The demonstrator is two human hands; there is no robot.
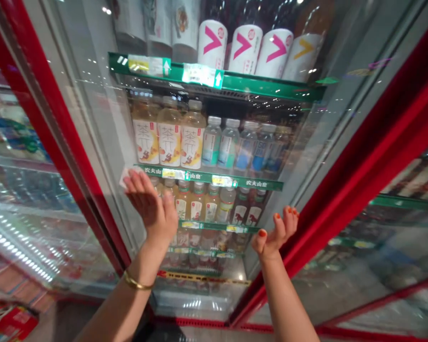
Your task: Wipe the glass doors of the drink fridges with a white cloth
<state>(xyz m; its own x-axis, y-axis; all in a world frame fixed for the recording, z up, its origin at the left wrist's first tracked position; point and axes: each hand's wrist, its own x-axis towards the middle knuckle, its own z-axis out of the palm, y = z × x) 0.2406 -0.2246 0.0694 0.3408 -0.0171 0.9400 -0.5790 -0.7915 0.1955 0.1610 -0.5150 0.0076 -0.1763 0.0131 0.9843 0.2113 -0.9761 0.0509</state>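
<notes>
1. Right now, we have both hands raised before a glass fridge door [103, 142], which fills the middle of our view inside a red frame [395, 133].
2. Our left hand [151, 206], at 8 o'clock, wears a gold bangle [138, 281] on its wrist. It is open, with the palm toward the glass and the fingers spread. Its fingertips [137, 183] sit just beside a small white patch [124, 176] near the door's left edge. We cannot tell what that patch is, or whether this hand touches the glass.
3. Our right hand [274, 232], at 4 o'clock, is open too, with loosely curled fingers and orange-red nails, near the frame's inner edge. It pinches nothing, and we cannot tell whether it touches the glass.
4. Behind the glass, at 12 o'clock, white bottles [245, 50] with pink chevrons stand on a green-edged shelf [214, 78].
5. Below that shelf, tea bottles [169, 135] at 10 o'clock stand just beside water bottles [228, 145] at 1 o'clock.
6. Lower bottles [198, 204] fill the shelves between our hands, toward 6 o'clock.
7. More glass doors [21, 190] [395, 237] flank this one at 9 and 3 o'clock, and a red package [9, 323] lies low at 8 o'clock.
</notes>
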